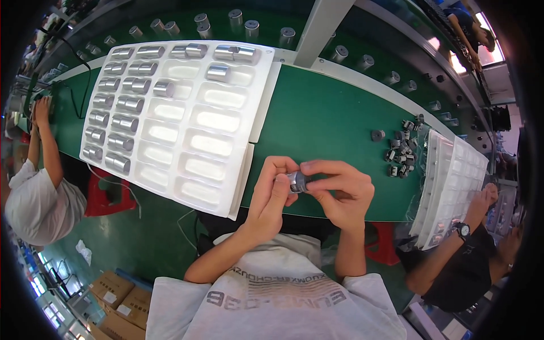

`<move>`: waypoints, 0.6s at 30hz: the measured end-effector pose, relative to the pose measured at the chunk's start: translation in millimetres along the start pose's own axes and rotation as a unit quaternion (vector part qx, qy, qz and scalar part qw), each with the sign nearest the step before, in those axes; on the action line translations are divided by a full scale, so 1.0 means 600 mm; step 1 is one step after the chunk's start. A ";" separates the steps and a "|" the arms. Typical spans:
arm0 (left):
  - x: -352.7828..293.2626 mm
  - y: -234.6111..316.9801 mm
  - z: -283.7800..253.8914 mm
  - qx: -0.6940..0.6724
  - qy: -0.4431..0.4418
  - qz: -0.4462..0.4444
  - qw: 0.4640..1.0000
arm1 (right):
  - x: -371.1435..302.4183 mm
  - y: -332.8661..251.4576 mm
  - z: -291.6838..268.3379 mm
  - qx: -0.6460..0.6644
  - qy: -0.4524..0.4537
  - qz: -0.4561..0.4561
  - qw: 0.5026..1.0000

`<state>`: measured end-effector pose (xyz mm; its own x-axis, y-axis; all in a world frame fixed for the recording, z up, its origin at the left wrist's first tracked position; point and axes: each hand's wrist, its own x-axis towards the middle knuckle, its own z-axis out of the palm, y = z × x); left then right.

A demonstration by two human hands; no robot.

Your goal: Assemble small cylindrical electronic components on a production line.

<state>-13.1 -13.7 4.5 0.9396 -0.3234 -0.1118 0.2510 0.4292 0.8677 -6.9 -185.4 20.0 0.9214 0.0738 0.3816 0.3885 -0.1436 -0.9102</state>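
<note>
I'm seeing a short silver metal cylinder with a dark grey end [297, 182], shiny on its bare side, its dark end facing right. It's sitting between the two hands, over the near edge of the green-topped counter [326, 124]. The large white plastic tray with oval pockets [218, 119] is lying to the left, its right edge near the left hand. Green surface is stretching from there to the loose pile of small dark-and-silver parts [401, 148], well apart from the right hand, with a stack of white plastic trays [453, 181] just beyond.

Both hands are clamping on the cylinder: the left hand [271, 195] is wrapping its body with thumb and fingers, the right hand [344, 191] is pinching the dark end. Elbows are bending outward, forearms angling up, fingertips meeting at the part.
</note>
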 end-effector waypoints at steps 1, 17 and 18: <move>-0.002 0.001 0.003 0.000 0.001 -0.001 1.000 | -0.002 0.000 0.002 0.013 0.004 0.008 1.000; 0.020 -0.011 -0.011 -0.061 0.029 -0.079 0.995 | -0.043 0.018 0.031 0.070 0.027 0.015 0.997; 0.023 -0.011 -0.013 -0.085 0.011 -0.105 0.991 | -0.040 0.008 0.039 0.070 0.028 0.012 0.997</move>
<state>0.1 -14.1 -6.4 0.8664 -0.4039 -0.2935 0.4759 0.4900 0.7304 -27.5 -164.6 2.8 0.9315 0.0169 0.3633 0.3635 -0.0053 -0.9316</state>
